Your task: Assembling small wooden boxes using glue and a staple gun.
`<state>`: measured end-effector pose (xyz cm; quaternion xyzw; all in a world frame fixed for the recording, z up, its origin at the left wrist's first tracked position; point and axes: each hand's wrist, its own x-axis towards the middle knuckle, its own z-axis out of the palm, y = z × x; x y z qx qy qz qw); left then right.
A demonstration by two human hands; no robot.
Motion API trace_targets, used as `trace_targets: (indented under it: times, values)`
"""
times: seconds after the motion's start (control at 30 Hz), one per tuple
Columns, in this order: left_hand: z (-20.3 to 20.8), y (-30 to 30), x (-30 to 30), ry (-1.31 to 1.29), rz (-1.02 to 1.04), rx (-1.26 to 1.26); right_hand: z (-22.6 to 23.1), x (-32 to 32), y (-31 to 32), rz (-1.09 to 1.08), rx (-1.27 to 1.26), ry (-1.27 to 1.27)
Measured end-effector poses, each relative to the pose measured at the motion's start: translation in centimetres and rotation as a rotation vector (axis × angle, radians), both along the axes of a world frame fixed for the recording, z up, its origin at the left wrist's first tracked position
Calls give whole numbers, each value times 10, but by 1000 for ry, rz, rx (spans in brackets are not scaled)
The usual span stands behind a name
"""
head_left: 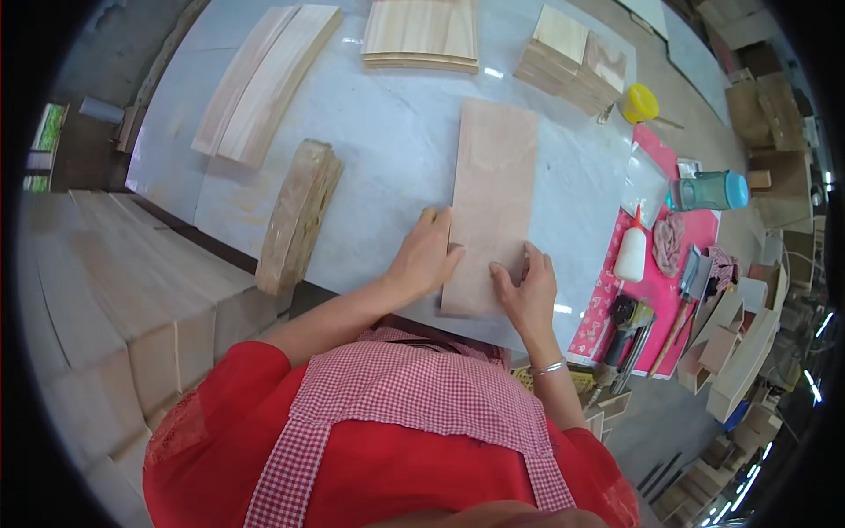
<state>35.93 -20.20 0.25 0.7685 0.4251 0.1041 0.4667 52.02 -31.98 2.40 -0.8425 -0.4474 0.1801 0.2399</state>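
Note:
A flat, rectangular wooden board [495, 185] lies lengthwise before me on the pale worktable, one short end close to the table's near edge. My left hand [426, 255] grips its left long edge, with fingertips and thumb against the side. On the opposite edge, my right hand [528, 289] holds the board near its lower end, thumb on the top face and fingers along the side. Left of my left hand rests a thick, rough-sided wooden block [299, 216].
Far across the table [387, 158] lie long planks [268, 84], a board stack [421, 35] and block stacks [572, 62]. At right are a yellow tub [640, 104], a white glue bottle [631, 253], a teal water bottle [709, 191] and a power drill [627, 326] around a pink mat.

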Motion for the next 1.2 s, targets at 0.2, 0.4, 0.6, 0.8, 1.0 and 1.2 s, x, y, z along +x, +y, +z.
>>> trace_targets:
  times: [0.2,0.4,0.6,0.8,1.0,1.2]
  values:
    - [23,-8,13,66,94,-51,6,4,4,-9,-105,31]
    - [17,-25,42,66,144,-121,10,44,3,134,-112,17]
    - [37,28,61,224,-94,-426,11,89,22,174,-288,8]
    - [90,217,-39,159,629,150,18,88,27,236,-150,-131]
    - [65,362,-226,483,848,298,50,30,135,147,48,451]
    - [36,384,-260,416,788,-201,31,-114,320,324,102,860]
